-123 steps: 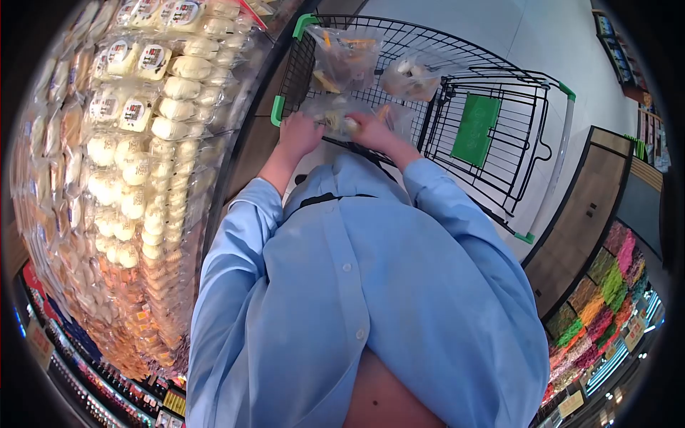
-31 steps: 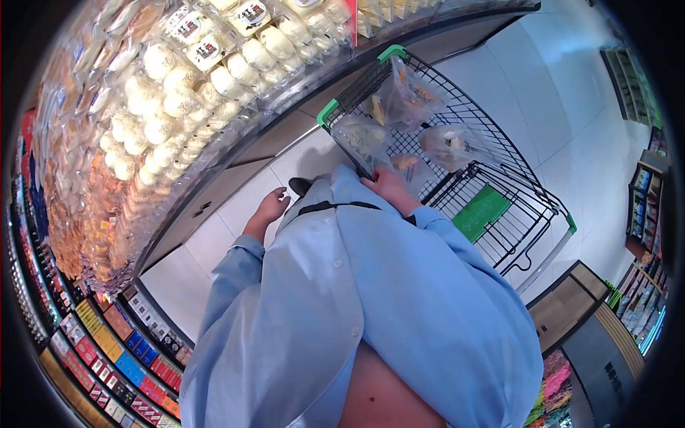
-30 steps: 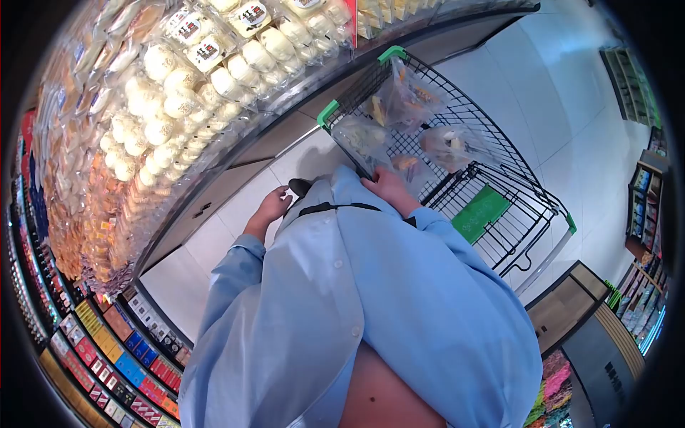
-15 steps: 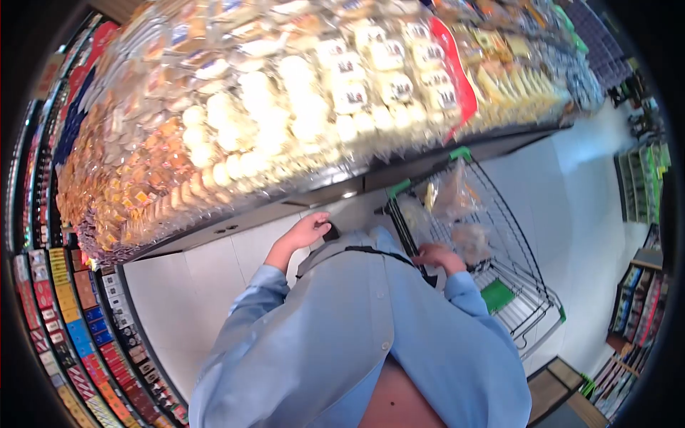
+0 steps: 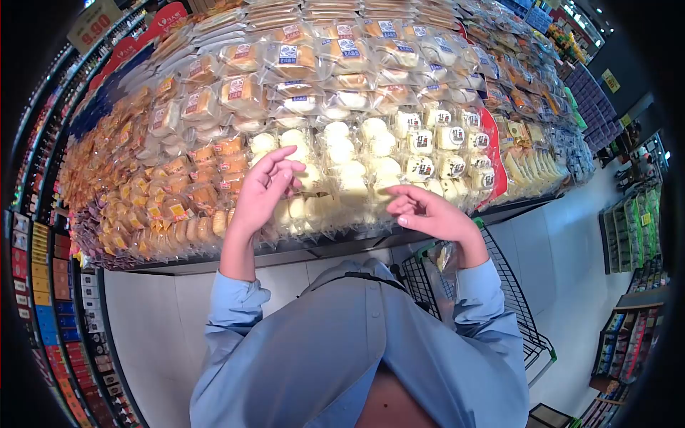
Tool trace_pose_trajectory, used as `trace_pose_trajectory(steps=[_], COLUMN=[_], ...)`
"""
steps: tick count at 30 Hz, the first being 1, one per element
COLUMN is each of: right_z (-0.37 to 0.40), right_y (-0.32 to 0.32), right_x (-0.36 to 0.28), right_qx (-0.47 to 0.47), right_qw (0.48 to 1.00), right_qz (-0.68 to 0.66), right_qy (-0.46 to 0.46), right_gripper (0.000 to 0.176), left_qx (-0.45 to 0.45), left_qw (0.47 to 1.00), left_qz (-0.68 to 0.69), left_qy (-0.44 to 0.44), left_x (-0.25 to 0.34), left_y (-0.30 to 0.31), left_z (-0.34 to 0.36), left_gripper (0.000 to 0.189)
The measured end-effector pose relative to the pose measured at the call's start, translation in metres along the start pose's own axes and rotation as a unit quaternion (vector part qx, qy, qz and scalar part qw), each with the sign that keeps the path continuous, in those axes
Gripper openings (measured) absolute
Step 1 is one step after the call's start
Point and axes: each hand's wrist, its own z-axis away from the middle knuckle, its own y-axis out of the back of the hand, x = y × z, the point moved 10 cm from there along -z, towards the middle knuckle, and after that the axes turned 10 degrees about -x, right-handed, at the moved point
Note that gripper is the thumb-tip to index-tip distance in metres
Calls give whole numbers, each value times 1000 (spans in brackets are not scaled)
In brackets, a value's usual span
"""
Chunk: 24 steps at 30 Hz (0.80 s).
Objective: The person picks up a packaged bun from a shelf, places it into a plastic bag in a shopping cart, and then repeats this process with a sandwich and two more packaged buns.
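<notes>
My left hand (image 5: 265,191) is raised over the front of a bakery display, its fingers loosely bent and apart, holding nothing. Clear packs of pale round buns (image 5: 339,146) lie just beyond and beside it. To the right, my right hand (image 5: 437,215) hovers above the display's front edge with fingers pointing left, slightly curled and empty. Nearest to it are pale packaged cakes (image 5: 419,168) with black print on their labels. Orange-brown wrapped pastries (image 5: 203,175) sit to the left of my left hand. Whether either hand touches a package is hard to tell.
A wire shopping cart (image 5: 519,303) stands below my right forearm, partly hidden, with a clear bag (image 5: 444,267) in it. Bagged bread loaves (image 5: 289,60) fill the rows behind. A red divider (image 5: 494,153) splits the display. Shelves of boxes (image 5: 63,314) line the left.
Both hands have risen from waist level to over the display. My right hand has left the cart's handle area. The view has tilted up, showing more of the bread rows.
</notes>
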Motion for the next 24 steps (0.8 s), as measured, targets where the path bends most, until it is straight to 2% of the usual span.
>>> trace_pose_trajectory(steps=[2,4,11,14,18,24], right_z=[-35,-68,-167,-198,-216,-215], right_y=[-3,-1,37,65,83,86], right_x=[-37,-60,-104,-101,-95,-90], right_qx=[-8,4,81,132,152,174], right_qw=[997,997,991,988,984,981], right_qz=[-41,18,64,23,-47,-40], right_qy=[68,76,88,71,74,75], right_gripper=[63,71,76,78,81,81], left_qx=[65,110,199,182,165,159], left_qw=[998,993,979,981,979,986], left_qz=[-8,-25,-6,-46,-60,26], left_qy=[-18,-27,-35,47,103,45], left_x=[3,6,5,4,6,4], left_y=[22,41,119,134,131,130], left_z=[-17,-29,-92,-121,-138,-141], left_gripper=[45,46,46,42,35,18])
